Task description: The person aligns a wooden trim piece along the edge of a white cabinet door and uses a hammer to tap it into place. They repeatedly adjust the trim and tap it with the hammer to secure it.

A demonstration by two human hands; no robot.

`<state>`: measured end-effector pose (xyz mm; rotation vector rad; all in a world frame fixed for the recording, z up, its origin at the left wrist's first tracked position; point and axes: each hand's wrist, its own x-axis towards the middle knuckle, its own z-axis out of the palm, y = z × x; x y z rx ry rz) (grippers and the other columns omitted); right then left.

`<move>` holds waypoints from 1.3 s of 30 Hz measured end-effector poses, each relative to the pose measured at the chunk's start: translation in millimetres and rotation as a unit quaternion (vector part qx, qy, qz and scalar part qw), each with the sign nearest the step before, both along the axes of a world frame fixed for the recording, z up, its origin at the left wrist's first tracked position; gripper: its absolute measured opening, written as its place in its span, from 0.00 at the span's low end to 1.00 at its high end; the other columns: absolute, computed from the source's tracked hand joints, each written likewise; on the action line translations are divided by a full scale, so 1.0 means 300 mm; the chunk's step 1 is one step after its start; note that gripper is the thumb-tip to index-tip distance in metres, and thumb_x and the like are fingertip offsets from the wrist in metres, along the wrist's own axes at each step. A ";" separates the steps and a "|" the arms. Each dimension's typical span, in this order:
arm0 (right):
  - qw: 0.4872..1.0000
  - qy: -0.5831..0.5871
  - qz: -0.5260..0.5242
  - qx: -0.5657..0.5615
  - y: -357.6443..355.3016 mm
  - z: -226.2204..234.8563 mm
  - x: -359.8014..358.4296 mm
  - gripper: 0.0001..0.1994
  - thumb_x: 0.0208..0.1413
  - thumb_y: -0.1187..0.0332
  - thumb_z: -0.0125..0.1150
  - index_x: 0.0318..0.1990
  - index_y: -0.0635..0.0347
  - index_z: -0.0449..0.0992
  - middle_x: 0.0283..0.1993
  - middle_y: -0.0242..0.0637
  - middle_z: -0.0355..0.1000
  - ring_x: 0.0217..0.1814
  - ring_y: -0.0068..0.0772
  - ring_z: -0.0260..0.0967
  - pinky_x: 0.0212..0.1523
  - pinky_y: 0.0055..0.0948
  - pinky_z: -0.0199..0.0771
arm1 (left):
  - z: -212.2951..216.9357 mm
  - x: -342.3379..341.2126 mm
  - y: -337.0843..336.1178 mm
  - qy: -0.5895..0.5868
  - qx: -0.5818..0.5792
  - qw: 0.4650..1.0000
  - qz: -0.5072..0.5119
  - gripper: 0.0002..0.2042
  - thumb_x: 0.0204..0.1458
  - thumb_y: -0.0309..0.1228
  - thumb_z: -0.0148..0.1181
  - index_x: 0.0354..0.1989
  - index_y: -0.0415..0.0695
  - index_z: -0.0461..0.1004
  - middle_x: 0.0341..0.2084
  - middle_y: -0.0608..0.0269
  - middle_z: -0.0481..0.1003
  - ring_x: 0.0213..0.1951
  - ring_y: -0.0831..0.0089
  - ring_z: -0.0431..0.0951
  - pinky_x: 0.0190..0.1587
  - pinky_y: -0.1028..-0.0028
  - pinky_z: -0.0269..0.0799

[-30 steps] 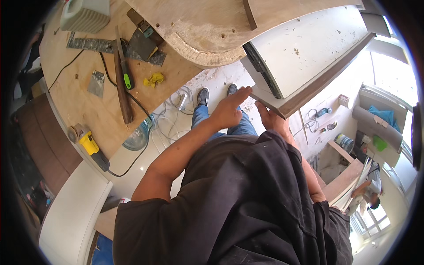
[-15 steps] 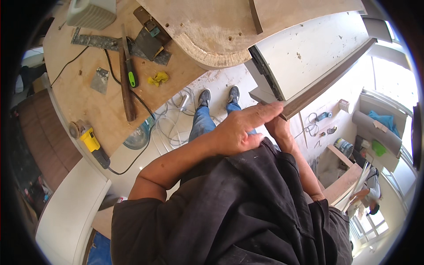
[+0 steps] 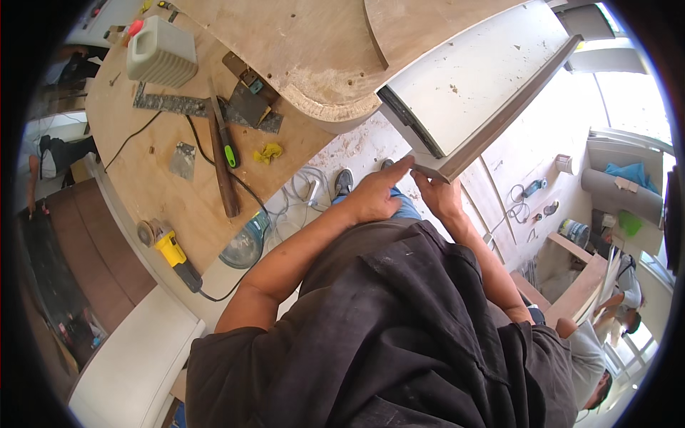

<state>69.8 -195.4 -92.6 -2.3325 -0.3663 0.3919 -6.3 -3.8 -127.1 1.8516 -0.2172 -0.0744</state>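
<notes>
A white panel (image 3: pixel 471 78) extends from under the curved plywood top, flecked with brown bits. A dark brown edging strip (image 3: pixel 510 107) runs along its right side down to the near corner. My right hand (image 3: pixel 444 201) is closed at that corner, its fingers against the strip's lower end; the strip partly hides the fingertips. My left hand (image 3: pixel 374 196) is just left of it, index finger stretched toward the corner and the other fingers bent. Nothing shows in the left hand. A black rail (image 3: pixel 410 121) lines the panel's near left side.
On the plywood table (image 3: pixel 143 185) at left lie a yellow angle grinder (image 3: pixel 171 251), a green-handled tool (image 3: pixel 227 148), a brown wood stick (image 3: pixel 224 171), scrapers and a plastic jug (image 3: pixel 163 53). Cables (image 3: pixel 300 189) coil on the floor. Other people (image 3: pixel 596 364) are at the right and far left.
My left hand has drawn back to the left and lower from over the strip's end, its index finger now toward the corner. My right hand stays at the corner. The view has shifted.
</notes>
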 end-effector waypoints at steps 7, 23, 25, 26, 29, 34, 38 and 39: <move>1.000 -0.022 0.007 0.013 0.005 -0.056 -0.007 0.11 0.58 0.67 0.69 0.46 0.61 0.85 0.41 0.48 0.84 0.43 0.48 0.82 0.42 0.43 0.81 | -0.159 -0.052 0.085 0.165 0.148 0.967 0.122 0.27 0.56 0.27 0.59 0.67 0.37 0.71 0.55 0.41 0.80 0.55 0.53 0.83 0.59 0.63 0.76; 0.943 0.296 -0.098 0.114 -0.146 -0.213 -0.057 0.18 0.62 0.60 0.66 0.46 0.70 0.83 0.39 0.35 0.81 0.37 0.25 0.73 0.39 0.29 0.72 | -0.063 0.225 0.890 0.308 0.293 0.702 0.572 0.26 0.45 0.45 0.77 0.45 0.34 0.84 0.46 0.42 0.84 0.52 0.49 0.84 0.54 0.57 0.79; 0.942 0.315 -0.079 0.083 -0.149 -0.213 -0.072 0.19 0.63 0.59 0.66 0.48 0.70 0.83 0.39 0.36 0.81 0.39 0.25 0.74 0.41 0.29 0.73 | -0.080 0.222 0.920 0.327 0.270 0.699 0.576 0.26 0.41 0.42 0.82 0.43 0.33 0.85 0.46 0.42 0.84 0.53 0.50 0.84 0.54 0.58 0.79; 0.940 0.327 -0.065 0.072 -0.144 -0.215 -0.079 0.20 0.63 0.58 0.66 0.49 0.70 0.84 0.40 0.37 0.81 0.39 0.26 0.74 0.42 0.29 0.74 | -0.121 0.207 0.965 0.332 0.238 0.705 0.580 0.25 0.41 0.40 0.81 0.42 0.33 0.85 0.44 0.43 0.84 0.49 0.52 0.85 0.51 0.59 0.80; 0.929 0.365 -0.041 0.047 -0.130 -0.204 -0.101 0.20 0.64 0.58 0.67 0.51 0.71 0.83 0.40 0.39 0.82 0.43 0.29 0.77 0.47 0.31 0.76 | -0.152 0.187 0.995 0.327 0.115 0.726 0.594 0.19 0.43 0.33 0.80 0.39 0.32 0.83 0.37 0.47 0.84 0.37 0.57 0.85 0.40 0.62 0.81; 0.913 0.404 0.001 0.055 -0.049 -0.151 -0.095 0.21 0.65 0.59 0.68 0.54 0.71 0.82 0.44 0.42 0.83 0.48 0.31 0.77 0.53 0.31 0.77 | -0.042 0.003 0.870 0.147 -0.188 0.716 0.656 0.11 0.46 0.22 0.75 0.34 0.35 0.77 0.25 0.59 0.77 0.22 0.70 0.76 0.24 0.67 0.72; 0.899 0.408 0.038 0.155 0.022 -0.107 -0.084 0.26 0.65 0.57 0.69 0.60 0.71 0.79 0.52 0.44 0.82 0.54 0.32 0.77 0.59 0.33 0.75 | 0.153 -0.167 0.543 0.128 0.144 0.773 0.605 0.11 0.49 0.22 0.73 0.38 0.38 0.77 0.27 0.65 0.76 0.29 0.75 0.76 0.31 0.73 0.74; 0.894 0.401 0.033 0.195 0.059 -0.085 -0.089 0.26 0.64 0.57 0.69 0.60 0.71 0.78 0.52 0.45 0.82 0.54 0.31 0.77 0.59 0.34 0.75 | 0.173 -0.198 0.440 0.111 0.103 0.819 0.554 0.13 0.48 0.22 0.73 0.41 0.37 0.77 0.30 0.65 0.78 0.30 0.76 0.76 0.36 0.75 0.75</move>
